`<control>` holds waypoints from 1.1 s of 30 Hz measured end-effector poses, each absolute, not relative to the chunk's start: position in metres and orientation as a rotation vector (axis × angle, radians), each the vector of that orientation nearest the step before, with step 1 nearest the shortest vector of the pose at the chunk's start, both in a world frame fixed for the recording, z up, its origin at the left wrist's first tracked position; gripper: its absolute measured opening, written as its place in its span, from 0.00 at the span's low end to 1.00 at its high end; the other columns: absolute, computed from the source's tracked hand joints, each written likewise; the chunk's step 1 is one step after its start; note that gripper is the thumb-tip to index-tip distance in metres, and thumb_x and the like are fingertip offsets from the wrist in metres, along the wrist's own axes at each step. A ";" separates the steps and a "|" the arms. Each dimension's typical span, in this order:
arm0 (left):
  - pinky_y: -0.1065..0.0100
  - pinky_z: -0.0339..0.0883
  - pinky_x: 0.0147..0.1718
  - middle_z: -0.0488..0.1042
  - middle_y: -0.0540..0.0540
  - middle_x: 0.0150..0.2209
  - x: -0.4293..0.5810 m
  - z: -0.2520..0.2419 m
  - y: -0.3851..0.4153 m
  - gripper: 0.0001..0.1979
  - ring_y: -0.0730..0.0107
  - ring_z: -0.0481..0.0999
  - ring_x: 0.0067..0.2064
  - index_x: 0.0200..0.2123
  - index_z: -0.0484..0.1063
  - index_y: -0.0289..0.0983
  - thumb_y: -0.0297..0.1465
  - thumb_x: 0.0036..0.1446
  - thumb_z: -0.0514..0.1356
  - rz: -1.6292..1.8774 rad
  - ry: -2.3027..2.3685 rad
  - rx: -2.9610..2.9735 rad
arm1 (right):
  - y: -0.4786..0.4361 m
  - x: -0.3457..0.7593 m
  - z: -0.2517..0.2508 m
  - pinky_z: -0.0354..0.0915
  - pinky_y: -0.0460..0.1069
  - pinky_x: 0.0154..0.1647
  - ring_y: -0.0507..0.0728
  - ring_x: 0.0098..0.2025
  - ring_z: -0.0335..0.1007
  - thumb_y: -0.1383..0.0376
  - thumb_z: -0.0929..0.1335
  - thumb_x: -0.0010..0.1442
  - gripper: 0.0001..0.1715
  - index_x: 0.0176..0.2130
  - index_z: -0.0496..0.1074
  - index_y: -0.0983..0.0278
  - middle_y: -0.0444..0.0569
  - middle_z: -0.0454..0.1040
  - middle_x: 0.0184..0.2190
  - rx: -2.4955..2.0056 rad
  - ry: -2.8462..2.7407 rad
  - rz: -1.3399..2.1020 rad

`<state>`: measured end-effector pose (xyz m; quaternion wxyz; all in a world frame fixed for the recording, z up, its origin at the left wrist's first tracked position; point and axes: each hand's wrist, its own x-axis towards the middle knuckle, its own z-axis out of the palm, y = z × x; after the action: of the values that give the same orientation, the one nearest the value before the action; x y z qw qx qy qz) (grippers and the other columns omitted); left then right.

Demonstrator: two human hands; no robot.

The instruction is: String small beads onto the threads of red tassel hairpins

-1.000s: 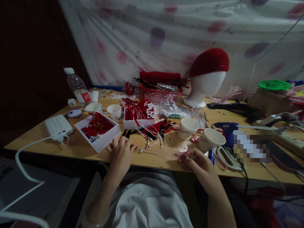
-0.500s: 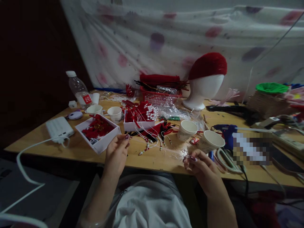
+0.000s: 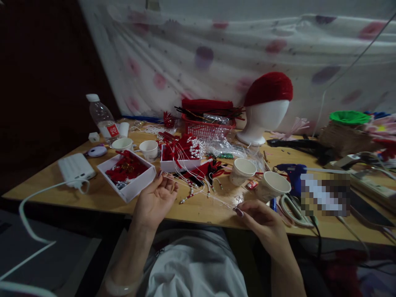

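Note:
A thin clear-looking thread (image 3: 216, 199) stretches between my two hands above the table's front edge. My left hand (image 3: 157, 198) is palm up beside a white box, its fingers curled and the thread at thumb and fingertips. The thread's other end sits in a pinch of my right hand (image 3: 258, 216), lower and to the right. Behind the thread lie bead strings (image 3: 192, 193) with white cords, and red and black fuzzy stems (image 3: 210, 168). The white box (image 3: 140, 181) near my left hand holds red pieces with gold and silver bits.
Paper cups (image 3: 244, 171) stand behind my right hand, near scissors (image 3: 292, 210) and a blue glue gun (image 3: 293, 175). A white foam head (image 3: 262, 117) wears a red cap. At left are a bottle (image 3: 103, 119) and a power bank (image 3: 77, 169); a red basket (image 3: 207, 128) sits at the back.
My left hand has turned from knuckles-up to palm-up and shifted slightly right. The right hand has moved a little left and down, its fingers now lying closer over the thread.

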<state>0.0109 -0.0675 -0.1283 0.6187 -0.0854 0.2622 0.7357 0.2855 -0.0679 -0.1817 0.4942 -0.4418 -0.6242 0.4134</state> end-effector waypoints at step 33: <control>0.70 0.67 0.33 0.79 0.46 0.30 0.053 -0.107 -0.074 0.15 0.69 0.75 0.32 0.33 0.79 0.33 0.27 0.38 0.75 1.473 0.768 0.829 | -0.072 0.188 -0.135 0.40 0.40 0.14 0.44 0.16 0.37 0.43 0.67 0.61 0.25 0.33 0.66 0.63 0.33 0.49 0.17 -0.651 -1.262 1.580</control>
<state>0.0531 -0.0738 -0.1067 0.5993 0.3575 0.3311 0.6352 0.1880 -0.0720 -0.1352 0.4870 -0.2675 -0.5189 0.6497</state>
